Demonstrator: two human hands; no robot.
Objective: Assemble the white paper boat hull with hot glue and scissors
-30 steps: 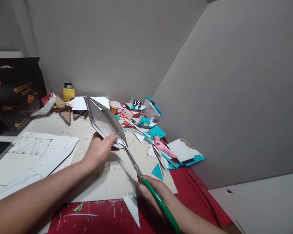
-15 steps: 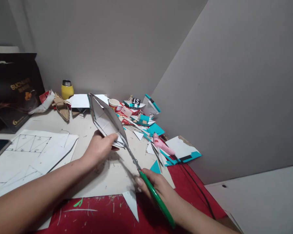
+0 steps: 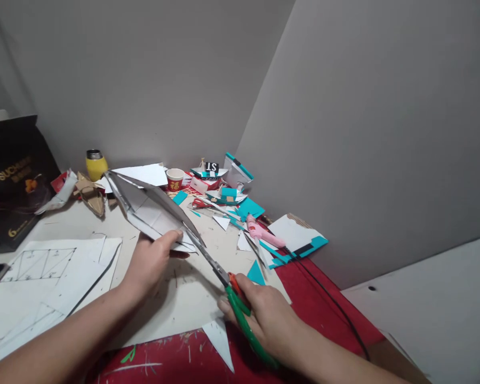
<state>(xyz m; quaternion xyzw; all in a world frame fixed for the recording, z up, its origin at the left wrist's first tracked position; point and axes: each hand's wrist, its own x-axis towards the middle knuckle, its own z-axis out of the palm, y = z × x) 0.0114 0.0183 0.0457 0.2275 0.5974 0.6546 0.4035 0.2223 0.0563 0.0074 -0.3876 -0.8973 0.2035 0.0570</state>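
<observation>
Boat (image 3: 154, 213) in the left hand (image 3: 150, 264), scissors (image 3: 220, 271) at its near end

The boat, an open hull that looks like folded card, is held aloft and tilted over the pale board (image 3: 184, 314); its far tip points up and left, its near tip toward the right hand (image 3: 266, 312). The left hand is closed on the lower wall near that end, thumb on the inner face, fingers curled beneath; the right hand is wrapped round the scissors' handles, and the blades reach to the near tip; how far they are parted, or whether they bite the card, I cannot tell.

The boat should be light, its walls stiff along the folds but springy between; I would expect little slip, and easy creasing under a hard squeeze; the long thin tips look the weakest part. A pinch low on the wall, close to where the blades meet it, seems the best hold, with fingertips kept out of their line; the scissors, heavier and rigid, belong by the handles.

A white triangle (image 3: 220, 344) lies at the board's near edge; a blue triangle (image 3: 256, 273) and a glue gun (image 3: 264, 233) lie to the right.
</observation>
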